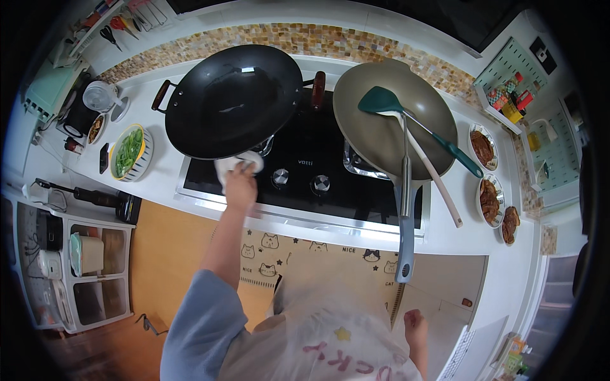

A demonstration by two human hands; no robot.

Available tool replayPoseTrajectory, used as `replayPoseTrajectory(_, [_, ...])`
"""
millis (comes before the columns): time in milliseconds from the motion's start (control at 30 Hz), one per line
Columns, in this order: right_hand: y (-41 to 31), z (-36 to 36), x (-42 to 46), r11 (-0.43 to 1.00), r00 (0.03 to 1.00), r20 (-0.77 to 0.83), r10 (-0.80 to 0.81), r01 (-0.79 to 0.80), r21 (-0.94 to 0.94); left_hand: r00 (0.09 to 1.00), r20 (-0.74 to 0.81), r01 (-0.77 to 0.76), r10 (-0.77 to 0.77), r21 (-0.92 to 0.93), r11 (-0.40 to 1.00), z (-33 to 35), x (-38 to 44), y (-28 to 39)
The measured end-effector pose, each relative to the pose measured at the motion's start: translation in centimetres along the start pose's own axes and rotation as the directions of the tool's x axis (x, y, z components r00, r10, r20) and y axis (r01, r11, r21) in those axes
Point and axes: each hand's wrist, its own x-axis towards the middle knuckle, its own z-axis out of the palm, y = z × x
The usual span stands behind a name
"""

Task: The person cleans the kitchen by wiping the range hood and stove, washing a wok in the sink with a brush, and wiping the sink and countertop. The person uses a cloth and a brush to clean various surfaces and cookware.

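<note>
My left hand (241, 185) presses a white cloth (229, 167) onto the left front of the black glass gas hob (305, 190), just below the rim of a large black wok (233, 100) with wooden handles. My right hand (415, 320) hangs low at the right, beside my apron, its fingers curled and nothing seen in it. On the right burner a grey-beige wok (362, 124) with a blue-grey handle holds a green spatula (381, 100) and other long-handled utensils, their handles reaching over its rim. Two metal knobs (280, 176) are at the hob's front.
At the left of the counter stand a bowl of cut green vegetables (128, 152), a phone (104, 158) and a small dish of food (96, 129). Several dishes of browned meat (489, 200) line the right side. The blue-grey handle (405, 247) juts past the counter's front edge.
</note>
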Motion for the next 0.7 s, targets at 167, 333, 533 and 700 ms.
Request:
replayPoseTrajectory(167, [1.3, 0.6, -0.6, 0.998, 0.998, -0.027, 0.06, -0.06, -0.011, 0.984, 0.172, -0.003, 0.04, -0.209, 0.978, -3.0, -6.6, 4.7])
replayPoseTrajectory(333, [1.0, 0.6, -2.2, 0.993, 0.993, -0.011, 0.12, -0.12, -0.008, 0.77, 0.193, 0.589, -0.608, -0.583, 0.56, -3.1, -10.6, -4.2])
replayPoseTrajectory(533, [1.0, 0.6, -1.0, 0.996, 0.996, 0.08, 0.03, -0.023, -0.085, 0.872, -0.225, 0.407, -0.435, -0.162, 0.899, -6.8, 1.4, -16.9])
replayPoseTrajectory(700, [1.6, 0.1, 0.1, 0.998, 0.999, 0.002, 0.032, -0.032, -0.045, 0.846, 0.282, 0.475, -0.453, -0.011, 0.88, -2.5, 3.6, -7.2])
